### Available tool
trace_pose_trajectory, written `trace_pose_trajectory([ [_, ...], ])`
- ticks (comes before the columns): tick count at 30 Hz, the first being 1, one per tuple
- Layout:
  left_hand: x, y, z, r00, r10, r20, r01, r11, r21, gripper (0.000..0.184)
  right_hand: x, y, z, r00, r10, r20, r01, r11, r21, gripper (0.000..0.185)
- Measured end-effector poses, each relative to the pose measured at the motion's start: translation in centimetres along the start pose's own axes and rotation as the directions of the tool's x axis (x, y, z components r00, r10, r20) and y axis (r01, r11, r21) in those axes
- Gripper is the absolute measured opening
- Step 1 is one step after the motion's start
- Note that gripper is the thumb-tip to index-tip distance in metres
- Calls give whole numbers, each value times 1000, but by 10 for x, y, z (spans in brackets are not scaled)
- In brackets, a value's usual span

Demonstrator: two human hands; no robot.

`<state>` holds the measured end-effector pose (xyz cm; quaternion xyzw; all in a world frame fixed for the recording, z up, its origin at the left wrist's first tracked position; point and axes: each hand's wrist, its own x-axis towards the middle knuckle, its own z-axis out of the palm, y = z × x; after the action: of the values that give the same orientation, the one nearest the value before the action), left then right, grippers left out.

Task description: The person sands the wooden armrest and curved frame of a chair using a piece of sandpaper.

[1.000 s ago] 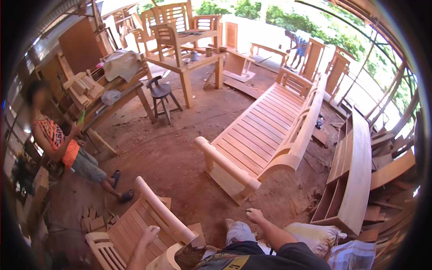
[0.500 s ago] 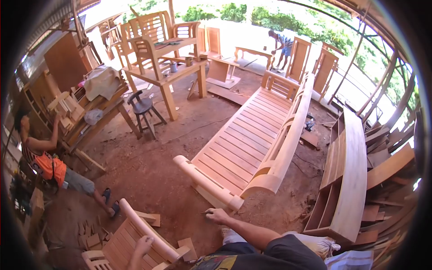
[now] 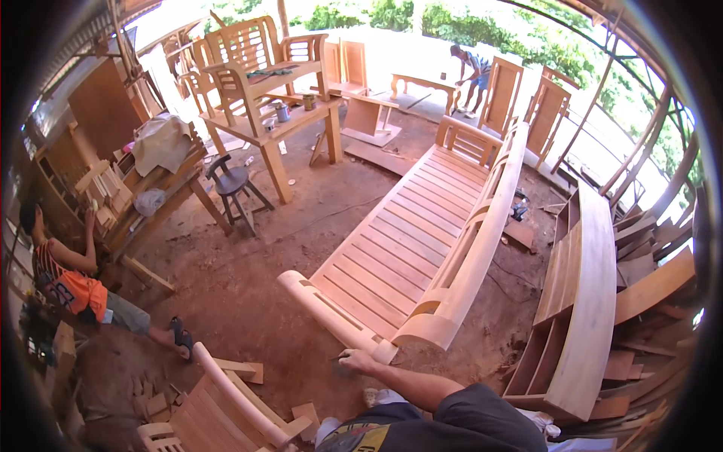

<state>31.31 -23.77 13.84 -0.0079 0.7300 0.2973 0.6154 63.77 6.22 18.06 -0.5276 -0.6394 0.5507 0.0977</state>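
"Hands?"
"Left hand gone from over the chair [image 3: 215, 414], out of view. Right hand [image 3: 360, 361] now reaches further left, by the bench [image 3: 407, 248]'s near end."
"Left worker [image 3: 79, 294]?"
"Turned away, arm [image 3: 89, 245] up at the wood pieces [image 3: 111, 188]; green thing out of sight."

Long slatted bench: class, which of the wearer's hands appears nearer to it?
Right, of what shows. The right hand appears just below the near armrest of the long slatted bench, contact unclear. The left hand is out of view, its distance unknown.
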Motion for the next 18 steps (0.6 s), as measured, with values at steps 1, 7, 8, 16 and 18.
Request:
trace_pose_trajectory([
  [1,2,2,9,1000,-7,0,7,1000,-15,33,-2,8,1,999,-24,-24,24,1000,-16,48],
  [7,6,15,35,1000,-13,0,13,999,-50,33,2,46,-17,998,51,21,-50,997,-54,47],
  [8,7,15,37,1000,-13,1,13,998,-60,33,0,48,-22,998,67,14,-65,994,-87,47],
  [16,1,-8,25,997,-76,-34,69,982,-178,36,5,42,-20,1000,14,20,-13,997,-77,46],
  [18,-9,-32,9,991,-127,-34,113,957,-266,37,10,36,-12,1000,11,26,-9,996,-84,45],
])
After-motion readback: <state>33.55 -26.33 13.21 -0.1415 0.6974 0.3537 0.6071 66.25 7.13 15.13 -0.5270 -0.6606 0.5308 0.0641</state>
